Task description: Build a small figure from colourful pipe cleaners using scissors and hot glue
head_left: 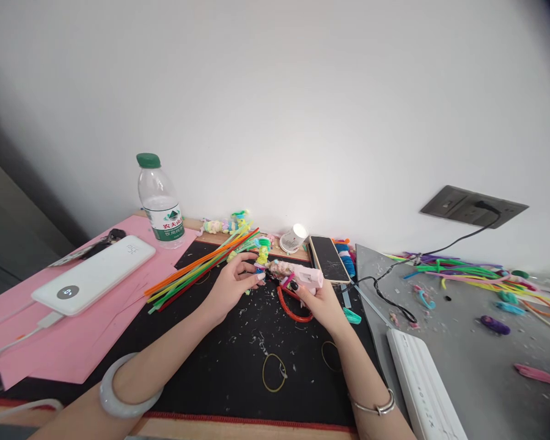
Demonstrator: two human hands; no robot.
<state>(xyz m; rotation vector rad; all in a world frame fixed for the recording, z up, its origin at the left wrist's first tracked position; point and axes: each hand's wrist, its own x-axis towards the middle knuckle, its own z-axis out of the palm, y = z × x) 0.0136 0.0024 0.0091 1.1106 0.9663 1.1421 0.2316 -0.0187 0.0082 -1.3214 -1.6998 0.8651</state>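
Above the black mat, my left hand (231, 286) pinches a small yellow, green and blue pipe-cleaner piece (263, 252) between thumb and fingers. My right hand (323, 305) is wrapped round a pale pink hot glue gun (309, 276). The gun's nozzle end, crusted with residue, points left and is close to the piece; whether they touch I cannot tell. Under the gun curves a red-orange loop (289, 313). Left of my left hand lies a bundle of orange, yellow, green and red pipe cleaners (187, 275).
A water bottle (160, 208) and white power bank (94, 275) stand on pink sheets (91, 345). Behind the gun are a paper cup (294, 238) and phone (330, 260). A black cable (387, 269) runs to the wall socket (472, 208). At right sits a white power strip (424, 385).
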